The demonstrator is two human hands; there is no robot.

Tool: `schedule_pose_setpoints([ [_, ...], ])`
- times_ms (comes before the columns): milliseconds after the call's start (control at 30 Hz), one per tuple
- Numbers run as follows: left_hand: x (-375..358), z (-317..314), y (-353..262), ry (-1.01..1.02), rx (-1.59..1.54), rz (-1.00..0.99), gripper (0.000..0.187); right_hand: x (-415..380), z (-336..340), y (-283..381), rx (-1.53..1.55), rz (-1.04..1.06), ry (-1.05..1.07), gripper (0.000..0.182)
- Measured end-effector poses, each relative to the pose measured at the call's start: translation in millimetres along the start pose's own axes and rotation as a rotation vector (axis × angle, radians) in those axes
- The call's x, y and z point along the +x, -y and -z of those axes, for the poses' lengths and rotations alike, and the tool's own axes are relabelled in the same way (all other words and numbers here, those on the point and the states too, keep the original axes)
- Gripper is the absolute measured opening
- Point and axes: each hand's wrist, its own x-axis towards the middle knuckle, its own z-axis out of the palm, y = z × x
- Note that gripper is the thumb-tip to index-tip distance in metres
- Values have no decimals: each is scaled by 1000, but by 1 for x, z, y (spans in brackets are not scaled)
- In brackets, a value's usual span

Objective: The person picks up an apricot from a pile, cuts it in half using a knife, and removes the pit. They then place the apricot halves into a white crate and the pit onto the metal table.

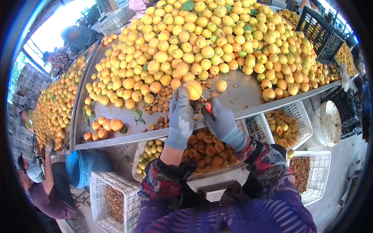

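Note:
My left hand (181, 116), in a grey work glove, is closed around a yellow apricot (193, 89) above the front edge of the metal table (248, 101). In my right hand (224, 123), also gloved, is a small knife with a red handle (209, 107). Its thin blade reaches up to the apricot's lower right side and appears to touch it. Behind my hands rises a large heap of whole apricots (210, 52). Brown pits (159, 104) lie scattered on the metal just left of my left hand. Below my wrists, halved apricots (208, 151) fill a container.
White crates with pits stand at lower left (130, 192) and lower right (320, 174). Another white crate (305, 120) holds apricot halves beside a white bucket (330, 123). A blue barrel (79, 167) is at left, near a co-worker (52, 194). A black crate (320, 33) sits at upper right.

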Motion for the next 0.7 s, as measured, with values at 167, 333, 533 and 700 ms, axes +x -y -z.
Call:
schedule_pose_setpoints([
  [167, 3, -9, 5, 21, 165, -288, 30, 0, 2, 3, -45, 3, 6, 26],
  [333, 3, 3, -5, 86, 20, -94, 43, -2, -1, -1, -130, 57, 7, 26],
  [533, 6, -4, 3, 36, -47, -65, 51, -3, -2, -6, -176, 79, -12, 27],
  [700, 8, 15, -5, 66, -79, -41, 42, -2, 1, 0, -256, 86, 17, 27],
])
